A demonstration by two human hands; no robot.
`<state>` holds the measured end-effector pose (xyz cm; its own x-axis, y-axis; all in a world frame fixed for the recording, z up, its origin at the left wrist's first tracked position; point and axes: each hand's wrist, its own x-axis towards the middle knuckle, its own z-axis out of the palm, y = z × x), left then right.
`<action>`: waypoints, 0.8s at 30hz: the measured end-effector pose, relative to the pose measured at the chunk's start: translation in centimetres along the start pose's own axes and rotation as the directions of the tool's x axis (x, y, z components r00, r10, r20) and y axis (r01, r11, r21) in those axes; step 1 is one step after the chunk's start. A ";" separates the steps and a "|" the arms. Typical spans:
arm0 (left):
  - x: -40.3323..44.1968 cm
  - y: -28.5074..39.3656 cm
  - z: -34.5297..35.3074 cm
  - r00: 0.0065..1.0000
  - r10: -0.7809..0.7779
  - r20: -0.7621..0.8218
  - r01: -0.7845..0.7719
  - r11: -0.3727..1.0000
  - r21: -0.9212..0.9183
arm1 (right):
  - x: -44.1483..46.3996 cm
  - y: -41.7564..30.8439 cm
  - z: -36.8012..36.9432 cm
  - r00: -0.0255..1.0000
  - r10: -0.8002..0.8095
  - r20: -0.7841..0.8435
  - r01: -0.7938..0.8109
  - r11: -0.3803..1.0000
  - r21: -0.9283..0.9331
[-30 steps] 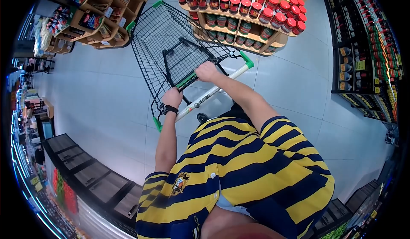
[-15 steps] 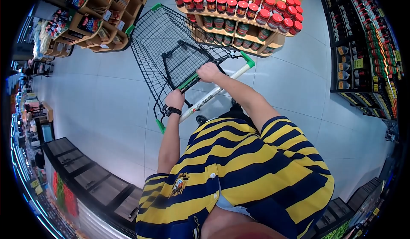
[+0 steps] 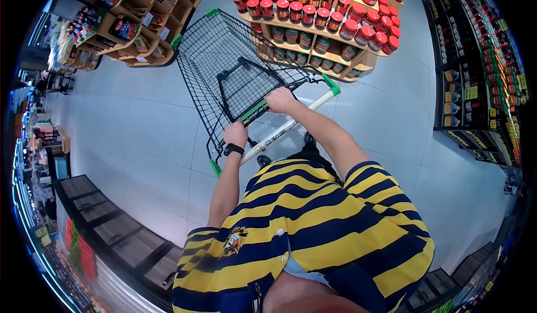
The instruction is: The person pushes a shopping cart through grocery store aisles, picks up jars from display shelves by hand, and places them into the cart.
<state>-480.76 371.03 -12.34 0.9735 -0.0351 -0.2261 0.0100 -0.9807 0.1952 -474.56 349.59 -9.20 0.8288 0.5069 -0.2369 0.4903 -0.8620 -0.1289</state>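
Note:
A black wire shopping cart [image 3: 202, 70] with green plastic corners stands in front of me, angled forward and left. My left hand [image 3: 235, 134], with a black watch on its wrist, is closed around the green bar [image 3: 254, 112] along the rear edge of the basket. Farther right on that same bar, my right hand [image 3: 281, 100] is wrapped in a grip too. The white push handle [image 3: 305, 109] runs beneath my forearms, nearer my body. Inside the basket a folded black wire frame [image 3: 251, 84] is visible.
Ahead, a rounded wooden display [image 3: 358, 67] with red-lidded jars [image 3: 321, 17] stands close to the cart's right side. Wooden bins [image 3: 146, 53] of packaged goods are at front left. Dark shelves [image 3: 470, 89] with bottles line the right. A dark case [image 3: 117, 229] runs along lower left.
The cart, both hands and the jar display appear slightly lower and farther right in view. Both hands keep their hold on the green bar.

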 end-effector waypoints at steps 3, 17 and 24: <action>-0.1 0.1 0.4 1.000 -0.013 0.014 0.013 1.000 0.007 | -0.4 0.3 0.2 0.996 -0.034 -0.086 0.037 0.999 0.037; -1.5 0.7 1.6 0.996 -0.038 -0.075 0.024 0.985 -0.173 | -0.9 0.4 0.3 0.999 -0.009 -0.037 0.008 0.999 -0.050; -2.8 0.9 0.4 0.994 -0.040 -0.100 0.016 0.973 -0.232 | -0.9 0.9 2.2 0.985 -0.095 -0.145 0.084 0.993 -0.078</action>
<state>-483.60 370.22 -11.87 0.9902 0.0237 -0.1377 0.0785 -0.9097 0.4078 -475.48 348.38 -11.26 0.8089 0.5823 -0.0813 0.5778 -0.8129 -0.0728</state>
